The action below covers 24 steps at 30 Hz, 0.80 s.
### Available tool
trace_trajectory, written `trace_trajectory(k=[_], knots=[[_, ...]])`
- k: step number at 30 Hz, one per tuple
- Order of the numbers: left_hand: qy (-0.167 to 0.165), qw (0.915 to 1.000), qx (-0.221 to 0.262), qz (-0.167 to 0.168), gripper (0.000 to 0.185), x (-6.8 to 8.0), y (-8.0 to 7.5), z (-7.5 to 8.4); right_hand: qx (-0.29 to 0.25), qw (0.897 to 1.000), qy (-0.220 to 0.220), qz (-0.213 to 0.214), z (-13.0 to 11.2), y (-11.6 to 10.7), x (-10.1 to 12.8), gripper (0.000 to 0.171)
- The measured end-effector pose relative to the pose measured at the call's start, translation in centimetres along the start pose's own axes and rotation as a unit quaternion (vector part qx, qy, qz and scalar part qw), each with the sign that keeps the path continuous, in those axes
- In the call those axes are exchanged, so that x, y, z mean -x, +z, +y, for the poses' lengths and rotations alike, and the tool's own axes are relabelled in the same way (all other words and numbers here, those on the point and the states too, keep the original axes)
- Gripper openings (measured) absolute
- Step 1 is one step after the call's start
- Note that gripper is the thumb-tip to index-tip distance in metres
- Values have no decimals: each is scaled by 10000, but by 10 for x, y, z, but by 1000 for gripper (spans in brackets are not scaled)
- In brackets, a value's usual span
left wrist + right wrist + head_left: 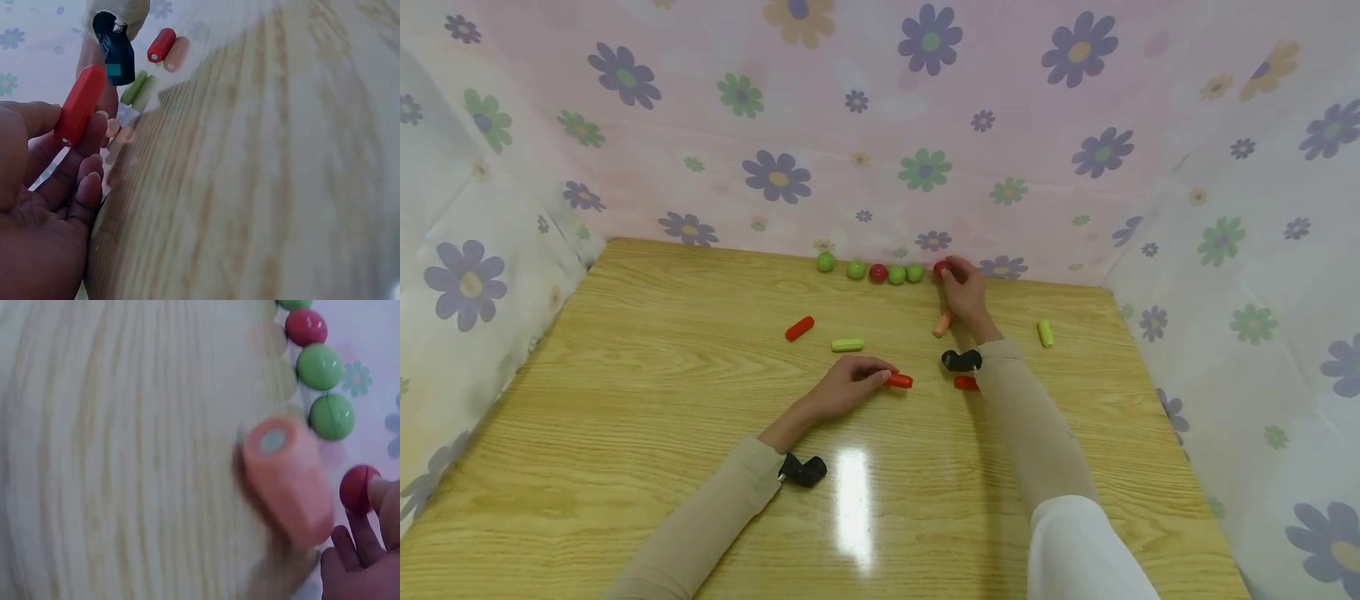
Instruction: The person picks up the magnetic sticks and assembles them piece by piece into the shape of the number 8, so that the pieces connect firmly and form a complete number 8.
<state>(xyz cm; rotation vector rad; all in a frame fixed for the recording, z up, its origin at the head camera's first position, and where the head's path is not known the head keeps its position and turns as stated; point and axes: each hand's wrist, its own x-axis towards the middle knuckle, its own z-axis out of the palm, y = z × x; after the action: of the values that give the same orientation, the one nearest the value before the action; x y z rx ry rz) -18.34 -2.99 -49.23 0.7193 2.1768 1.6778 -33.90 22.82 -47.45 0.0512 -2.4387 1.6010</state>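
My left hand (847,388) pinches a short red faceted stick (900,381) between thumb and fingers. In the left wrist view that red stick (81,105) is tilted, with a pale dot on its lower end. Farther back, by the floral cloth, my right hand (967,296) pinches a red ball (940,267). The right wrist view has the thumb and a finger on this red ball (356,490). Close to the right hand lies an orange stick (942,324). Left of the held ball, a row contains a green ball (914,272) and a red ball (878,273).
More green balls (856,269) line the table's back edge. Loose sticks lie around the hands: one red (800,328), one yellow-green (847,344), another yellow-green (1046,333). A red stick (966,383) is partly behind the right forearm. Floral cloth (865,133) encloses the wooden table (662,350).
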Motion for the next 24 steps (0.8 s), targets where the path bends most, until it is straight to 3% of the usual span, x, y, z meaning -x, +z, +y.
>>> trace_trajectory(k=[4, 8, 16, 24], knots=[[-85, 9999, 11, 149, 29, 1, 1, 1, -297, 9991, 116, 285, -8, 2, 3, 35], [-136, 9988, 190, 442, 29, 1, 2, 3, -939, 9942, 176, 493, -19, 4, 7, 36], [-287, 9956, 534, 718, 29, 2, 2, 7, -2334, 9694, 465, 601, -32, 5, 18, 39], [-177, 9937, 596, 928, 24, 8, -9, 10, -2960, 9499, 580, 823, -38, 5, 36, 39]])
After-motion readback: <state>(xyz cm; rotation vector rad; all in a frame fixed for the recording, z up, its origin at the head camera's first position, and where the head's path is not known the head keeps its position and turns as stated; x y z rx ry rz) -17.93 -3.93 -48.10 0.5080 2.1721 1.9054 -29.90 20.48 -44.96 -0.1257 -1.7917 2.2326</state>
